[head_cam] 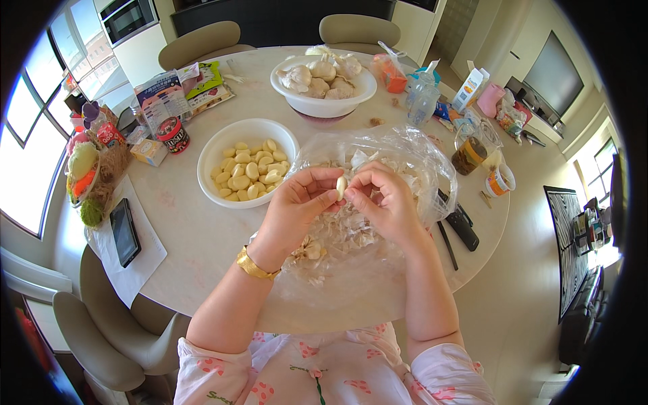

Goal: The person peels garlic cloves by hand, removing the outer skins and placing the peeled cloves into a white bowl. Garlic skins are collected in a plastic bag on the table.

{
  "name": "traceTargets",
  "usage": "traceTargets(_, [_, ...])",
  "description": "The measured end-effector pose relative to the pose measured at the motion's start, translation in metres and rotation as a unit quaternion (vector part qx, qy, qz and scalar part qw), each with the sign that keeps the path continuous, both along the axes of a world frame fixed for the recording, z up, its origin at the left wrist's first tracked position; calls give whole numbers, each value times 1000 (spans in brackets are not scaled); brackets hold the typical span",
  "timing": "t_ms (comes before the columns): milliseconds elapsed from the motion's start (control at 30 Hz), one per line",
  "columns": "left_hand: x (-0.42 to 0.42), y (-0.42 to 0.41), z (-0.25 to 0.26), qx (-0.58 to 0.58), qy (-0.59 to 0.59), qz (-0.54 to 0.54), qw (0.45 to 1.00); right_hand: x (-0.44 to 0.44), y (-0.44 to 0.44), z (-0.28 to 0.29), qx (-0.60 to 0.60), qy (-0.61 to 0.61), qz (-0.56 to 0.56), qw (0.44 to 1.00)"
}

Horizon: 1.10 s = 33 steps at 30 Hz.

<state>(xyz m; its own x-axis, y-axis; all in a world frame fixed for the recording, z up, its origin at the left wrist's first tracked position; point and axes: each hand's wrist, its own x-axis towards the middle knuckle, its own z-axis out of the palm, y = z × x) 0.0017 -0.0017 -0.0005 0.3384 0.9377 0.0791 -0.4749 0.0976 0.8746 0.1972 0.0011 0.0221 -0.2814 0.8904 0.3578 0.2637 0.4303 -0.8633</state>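
A pale garlic clove [341,188] is pinched between the fingers and thumb of my left hand [309,195]. My right hand [382,202] is beside it, thumb and index finger together at the clove's right side; whether they grip anything is unclear. Beneath both hands, a clear plastic bag [430,167] lies spread out with papery garlic skins [354,225] on it. Part of a garlic bulb [312,249] sits among the skins near my left wrist. To the left stands a white bowl [205,179] of peeled cloves [251,171]. Farther back, another white bowl [324,105] holds whole garlic bulbs [321,69].
A phone [125,233] lies on white paper at the left, near a red-and-black tub [173,135] and packets. Right of the bag are a black remote control [461,228], a glass jug of dark liquid [470,154] and a paper cup [500,180]. Chairs stand around the round table.
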Motion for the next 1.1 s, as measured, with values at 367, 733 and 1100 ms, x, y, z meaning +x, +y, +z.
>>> traceTargets(367, [1, -3, 7, -58, -38, -55, 996, 2, 4, -2, 35, 8, -28, 999])
traceTargets(733, [-1, 0, 4, -50, -2, -54, 997, -1, 0, -1, 80, -48, -49, 994])
traceTargets(1100, [-2, -1, 5, -51, 19, -63, 997, 9, 9, -3, 126, -49, -161, 978])
